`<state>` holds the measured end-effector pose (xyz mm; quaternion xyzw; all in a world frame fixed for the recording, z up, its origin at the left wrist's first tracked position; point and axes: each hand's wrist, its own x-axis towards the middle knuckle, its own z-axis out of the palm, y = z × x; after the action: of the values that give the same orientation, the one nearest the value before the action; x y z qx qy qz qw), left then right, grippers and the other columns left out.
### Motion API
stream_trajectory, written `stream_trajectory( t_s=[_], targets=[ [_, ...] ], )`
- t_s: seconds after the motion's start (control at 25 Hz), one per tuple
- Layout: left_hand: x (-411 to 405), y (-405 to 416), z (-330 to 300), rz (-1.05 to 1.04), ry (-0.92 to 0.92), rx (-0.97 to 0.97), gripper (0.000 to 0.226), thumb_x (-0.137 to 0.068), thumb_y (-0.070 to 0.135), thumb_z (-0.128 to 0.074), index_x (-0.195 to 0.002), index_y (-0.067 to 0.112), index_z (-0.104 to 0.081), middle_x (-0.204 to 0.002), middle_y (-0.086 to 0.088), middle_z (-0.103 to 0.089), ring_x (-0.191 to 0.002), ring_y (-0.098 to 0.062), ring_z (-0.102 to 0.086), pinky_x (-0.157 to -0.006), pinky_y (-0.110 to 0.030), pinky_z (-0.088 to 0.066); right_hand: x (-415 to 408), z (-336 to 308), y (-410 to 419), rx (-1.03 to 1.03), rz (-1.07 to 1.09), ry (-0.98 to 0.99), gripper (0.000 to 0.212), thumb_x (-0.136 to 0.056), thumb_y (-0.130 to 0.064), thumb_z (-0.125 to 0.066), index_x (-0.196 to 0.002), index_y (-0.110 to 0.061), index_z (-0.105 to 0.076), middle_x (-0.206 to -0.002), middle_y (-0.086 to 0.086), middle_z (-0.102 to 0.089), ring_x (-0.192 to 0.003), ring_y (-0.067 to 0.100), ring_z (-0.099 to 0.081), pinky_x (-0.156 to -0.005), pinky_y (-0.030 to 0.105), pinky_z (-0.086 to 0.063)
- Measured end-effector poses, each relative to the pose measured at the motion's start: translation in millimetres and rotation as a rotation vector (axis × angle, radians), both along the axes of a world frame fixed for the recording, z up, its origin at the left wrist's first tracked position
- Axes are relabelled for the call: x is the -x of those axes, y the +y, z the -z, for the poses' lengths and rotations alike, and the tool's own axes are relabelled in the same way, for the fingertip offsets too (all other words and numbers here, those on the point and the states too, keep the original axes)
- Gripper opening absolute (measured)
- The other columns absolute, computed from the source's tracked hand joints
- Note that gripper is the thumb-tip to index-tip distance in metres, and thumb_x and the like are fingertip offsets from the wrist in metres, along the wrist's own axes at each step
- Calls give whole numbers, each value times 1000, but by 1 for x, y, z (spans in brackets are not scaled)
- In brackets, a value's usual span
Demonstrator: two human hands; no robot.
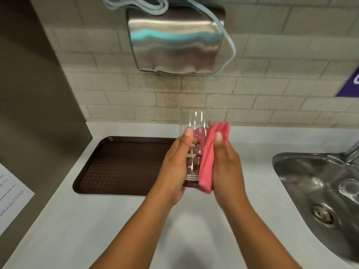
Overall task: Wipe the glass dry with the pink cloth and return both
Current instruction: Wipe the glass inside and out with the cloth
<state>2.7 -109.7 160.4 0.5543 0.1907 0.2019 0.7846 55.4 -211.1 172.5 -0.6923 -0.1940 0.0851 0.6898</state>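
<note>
Two bare forearms reach forward from the bottom edge over a pale countertop (58, 220); the elbows are cut off by the frame. The left hand (174, 167) wraps around the left side of a clear drinking glass (193, 136), thumb up near the rim, holding it upright above the counter. The right hand (225, 167) presses a folded pink cloth (208, 158) against the right side of the glass, thumb on top of the fabric. Part of the cloth shows through the glass wall, though whether it sits inside or behind the glass is hard to tell. The fingers of both hands are mostly hidden behind the glass and cloth. The base of the glass is blurred and partly covered by the cloth.

Behind the left hand lies a dark brown tray (120, 166), its right edge hidden by the hands. At the right, a steel sink (303, 171) is cut off by the frame; a second clear glass object (347, 188) inside it is hard to make out. A steel hand dryer (174, 39) hangs on the tiled wall, with pale blue cords (231, 47) draped over it.
</note>
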Motion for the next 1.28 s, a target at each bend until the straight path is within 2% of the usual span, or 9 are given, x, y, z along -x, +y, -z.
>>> stream_trajectory(
  t_s=[0.16,0.36,0.56,0.68,0.84,0.96,1.08,1.2,1.28],
  targets=[
    [-4,10,-1,-44,35,-2,68,-88,78,-59,-112,17,-77,-102,-11,-79,-97,-30,-76,-107,-60,-56,42,25,-13,29,-99,-17,59,-92,-71,-39,-150,-61,-37,-133,-34,-65,-117,-11,-64,-90,11,-54],
    [-6,5,8,63,-24,80,75,-86,75,-66,-137,21,-74,-134,-14,-79,-128,-28,-74,-112,-47,-56,24,5,0,258,-66,-427,63,-110,-31,-41,-162,-41,-8,-175,-13,-9,-157,-2,-7,-125,22,-17],
    [-8,12,10,51,-55,128,54,-99,69,-54,-131,32,-78,-131,-7,-82,-123,-22,-77,-98,-40,-64,-23,-24,31,231,-125,-347,58,-108,-48,-40,-162,-45,-18,-166,-10,-35,-133,-2,-40,-96,-1,-35],
    [-7,10,9,49,-59,136,59,-103,64,-53,-141,22,-71,-132,-13,-81,-123,-29,-77,-108,-48,-57,-43,-32,39,144,-163,-211,53,-104,-60,-39,-154,-41,-44,-147,-5,-62,-125,12,-63,-104,31,-53],
    [-7,19,7,11,-28,108,54,-101,67,-57,-116,23,-83,-114,-11,-86,-107,-28,-83,-89,-42,-65,-35,-10,35,52,-121,-60,53,-103,-65,-36,-142,-38,-58,-123,0,-76,-108,19,-74,-100,49,-58],
    [-7,31,0,2,-27,105,61,-99,72,-55,-108,19,-87,-104,-11,-86,-96,-27,-84,-83,-41,-68,-11,9,22,51,-188,-36,55,-101,-66,-35,-153,-48,-41,-136,-7,-70,-115,9,-72,-99,37,-58],
    [-7,35,-6,-33,-15,114,78,-96,75,-57,-120,3,-78,-107,-18,-82,-101,-34,-79,-103,-53,-62,20,20,13,81,-219,-129,58,-102,-60,-35,-157,-58,-19,-156,-30,-42,-129,-17,-50,-102,11,-48],
    [-7,31,0,-8,-4,146,75,-98,72,-57,-114,3,-77,-102,-17,-81,-101,-30,-77,-105,-48,-60,28,16,12,147,-168,-269,58,-109,-46,-36,-162,-50,-11,-171,-18,-21,-147,-13,-24,-116,8,-30],
    [-9,27,4,67,-25,157,72,-100,72,-52,-129,11,-80,-125,-15,-81,-122,-26,-76,-113,-43,-53,20,5,18,228,-141,-359,62,-110,-39,-40,-163,-46,-8,-174,-14,-10,-145,-17,-13,-106,-4,-20]
  ],
)
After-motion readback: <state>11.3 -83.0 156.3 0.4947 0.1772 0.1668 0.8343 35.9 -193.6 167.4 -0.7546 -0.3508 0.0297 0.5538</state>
